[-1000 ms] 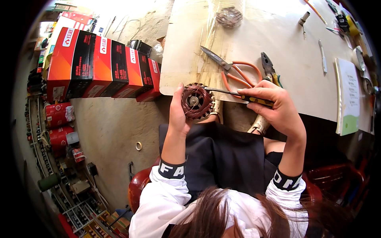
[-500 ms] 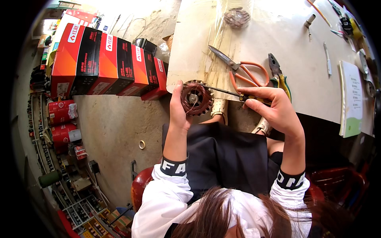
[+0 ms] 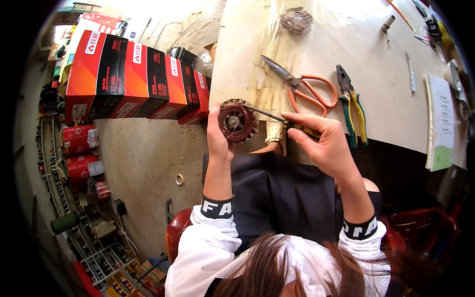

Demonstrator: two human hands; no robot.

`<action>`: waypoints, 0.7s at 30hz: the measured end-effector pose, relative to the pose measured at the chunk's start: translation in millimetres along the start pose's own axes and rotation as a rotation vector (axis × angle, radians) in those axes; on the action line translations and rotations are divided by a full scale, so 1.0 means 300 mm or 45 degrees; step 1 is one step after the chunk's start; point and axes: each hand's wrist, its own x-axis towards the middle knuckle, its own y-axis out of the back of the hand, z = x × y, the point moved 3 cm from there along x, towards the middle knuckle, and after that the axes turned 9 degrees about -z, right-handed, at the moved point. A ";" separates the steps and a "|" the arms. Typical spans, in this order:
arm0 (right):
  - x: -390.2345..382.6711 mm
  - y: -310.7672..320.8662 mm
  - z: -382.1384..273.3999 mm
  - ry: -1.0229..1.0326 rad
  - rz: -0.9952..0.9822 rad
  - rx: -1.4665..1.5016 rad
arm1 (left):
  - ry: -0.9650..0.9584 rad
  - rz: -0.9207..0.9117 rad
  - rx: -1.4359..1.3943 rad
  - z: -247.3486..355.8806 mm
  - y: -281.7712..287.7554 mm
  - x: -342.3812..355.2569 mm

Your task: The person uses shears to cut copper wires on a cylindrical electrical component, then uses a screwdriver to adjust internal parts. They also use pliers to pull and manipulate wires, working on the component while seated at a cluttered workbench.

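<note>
My left hand [image 3: 219, 136] is closed on the side of a dark stator [image 3: 243, 127] with reddish-brown windings and a metal hub. A screwdriver [image 3: 263, 112] reaches across to the stator's upper rim, its black and yellow handle [image 3: 304, 128] gripped in my right hand [image 3: 326, 143]. On the pale tabletop [image 3: 391, 109], just beyond that hand, lie orange-handled scissors [image 3: 285, 73] and green and yellow pliers [image 3: 353, 114]. Whether the screwdriver tip is inside a slot or on top of the windings is too small to tell.
Red and black boxes [image 3: 136, 89] stand left of the table. Farther up the table are a wire coil [image 3: 296, 21], metal tool [image 3: 388, 24], pen [image 3: 410, 72] and booklet [image 3: 439, 119]. A tape roll [image 3: 179, 179] lies on the floor. Red drums [image 3: 80, 139] and shelving line the left.
Both hands, with the stator and screwdriver, have shifted left relative to the table, uncovering more of the pliers' handles. The whole view has shifted slightly as well.
</note>
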 end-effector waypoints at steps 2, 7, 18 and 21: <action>0.009 -0.018 0.034 0.208 0.073 -0.220 | 0.013 0.005 0.000 -0.009 0.021 0.009; 0.010 -0.097 0.050 0.228 0.141 -0.258 | -0.038 0.054 0.002 -0.004 0.037 0.017; 0.033 -0.103 0.043 0.278 0.175 -0.223 | -0.075 0.073 -0.201 0.025 0.017 0.020; 0.032 -0.056 -0.008 0.162 0.095 -0.156 | -0.125 0.100 -0.190 0.038 0.045 0.015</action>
